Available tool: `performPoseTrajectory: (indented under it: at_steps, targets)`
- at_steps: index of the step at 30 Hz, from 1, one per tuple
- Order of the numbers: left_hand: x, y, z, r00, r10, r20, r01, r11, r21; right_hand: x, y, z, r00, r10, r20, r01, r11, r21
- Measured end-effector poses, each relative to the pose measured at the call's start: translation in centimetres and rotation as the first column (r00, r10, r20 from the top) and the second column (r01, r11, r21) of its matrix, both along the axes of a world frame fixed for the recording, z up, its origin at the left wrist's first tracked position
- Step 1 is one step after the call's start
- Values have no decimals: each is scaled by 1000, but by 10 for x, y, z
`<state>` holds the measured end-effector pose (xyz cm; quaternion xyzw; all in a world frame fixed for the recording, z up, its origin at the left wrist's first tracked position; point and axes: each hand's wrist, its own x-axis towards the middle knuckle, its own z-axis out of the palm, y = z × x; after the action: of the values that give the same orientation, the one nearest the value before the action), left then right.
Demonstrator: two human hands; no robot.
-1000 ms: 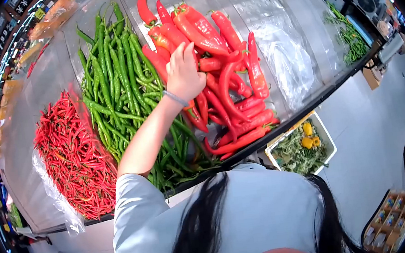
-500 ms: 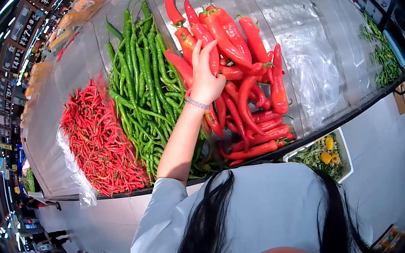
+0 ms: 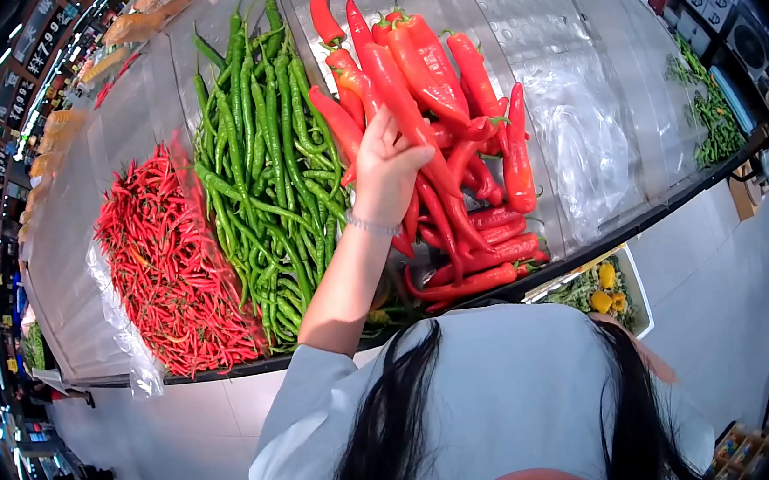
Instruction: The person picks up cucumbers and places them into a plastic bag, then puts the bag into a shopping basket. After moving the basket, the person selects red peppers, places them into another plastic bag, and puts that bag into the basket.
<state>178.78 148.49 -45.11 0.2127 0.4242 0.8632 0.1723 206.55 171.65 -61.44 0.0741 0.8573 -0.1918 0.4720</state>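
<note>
The long red pepper lies in the heap of large red peppers on the sloped steel counter, its long axis running up and away from the person, stem end high near the top of the heap and its tip low, past the palm toward the wrist. The left hand is on it: the fingers curl over the pepper from its left side and the thumb side sits toward the green ones, so the grip is closed about this one pepper, low on its length. Most of the pepper stands above and beyond the hand. The right hand is nowhere in view, so the left is the only hand at the heap.

Other red peppers press close on the right and beneath; several cross under the held one, and one shorter pepper stands upright well right of the hand. Just left of the hand runs the bank of long green peppers, parallel to the red ones and touching them along the edge. Further left is a mound of small red chillies, with clear plastic bags lying on the bare steel to the right of the heap. Below the counter's front edge a white crate holds leafy scraps and yellow peppers
</note>
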Motion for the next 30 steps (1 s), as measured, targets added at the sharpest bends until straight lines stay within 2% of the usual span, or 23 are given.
performPoseTrajectory:
  at_steps: [1, 2, 3, 4, 5, 6, 7, 8, 10, 12, 16, 18, 19, 21, 22, 23, 25, 26, 27, 29, 30]
  targets:
    - [10, -6, 2, 999, 19, -32, -17, 999, 46, -11, -2, 30, 995, 95, 42, -93, 994, -53]
    - [19, -14, 5, 997, 39, -64, -33, 995, 91, -27, 0, 65, 993, 117, 33, -111, 983, -150]
    - [24, -22, 8, 994, 61, -96, -48, 990, 135, -51, 0, 111, 999, 42, -20, -46, 958, -282]
    - [26, -29, 11, 984, -7, -178, 31, 991, 132, -78, -2, 156, 986, -163, -25, 138, 899, -415]
    - [29, -33, 9, 949, 24, -313, -28, 1000, -6, -99, -4, 182, 916, -342, -210, 220, 865, -451]
    - [36, -34, 11, 966, -34, -255, 37, 999, 7, -125, 1, 180, 711, -386, -587, 125, 891, -436]
    - [44, -34, 14, 977, -92, -193, 99, 995, 26, -154, -8, 202, 468, -147, -871, 87, 989, -120]
    - [49, -35, 17, 976, -156, -155, 169, 983, 76, -183, -11, 205, 313, -122, -942, 138, 987, -82]
    - [51, -40, 26, 955, -280, -101, 295, 938, 182, -238, -24, 217, 351, -108, -930, 227, 974, -28]
    - [55, -51, 32, 959, -275, -67, 283, 928, 243, -280, -32, 212, 481, -98, -871, 241, 970, 24]
    - [54, -82, 27, 971, -235, 34, 192, 862, 469, -298, -56, 199, 604, 100, -790, 72, 981, 178]
    - [53, -92, 22, 977, -194, 84, 108, 798, 593, -295, -63, 199, 555, 132, -821, 51, 980, 191]
    - [50, -95, 16, 975, -211, 75, 108, 736, 669, -295, -65, 196, 536, 134, -834, 55, 980, 193]
    - [50, -95, 11, 960, -228, 159, 5, 588, 809, -292, -68, 198, 559, 136, -818, 74, 974, 213]
    - [50, -96, 8, 959, -189, 209, -58, 592, 804, -291, -68, 202, 568, 133, -812, 90, 971, 221]
    - [49, -96, 3, 958, -192, 216, -65, 584, 809, -287, -67, 205, 522, 107, -846, 125, 972, 199]
    - [41, -93, -12, 976, -92, 197, -102, 608, 788, -274, -67, 212, 425, 49, -904, 195, 970, 144]
    - [38, -93, -18, 976, -125, 178, -64, 618, 783, -266, -65, 218, 348, 4, -937, 181, 981, 71]
    - [36, -92, -21, 974, -159, 159, -25, 627, 779, -258, -66, 225, 339, -118, -933, 104, 991, -88]
    - [39, -82, -16, 975, 2, 220, -129, 816, 564, -240, -76, 233, 348, -357, -867, -49, 916, -397]
    - [40, -76, -13, 977, -13, 212, -104, 841, 532, -228, -88, 229, 262, -335, -905, -129, 917, -377]
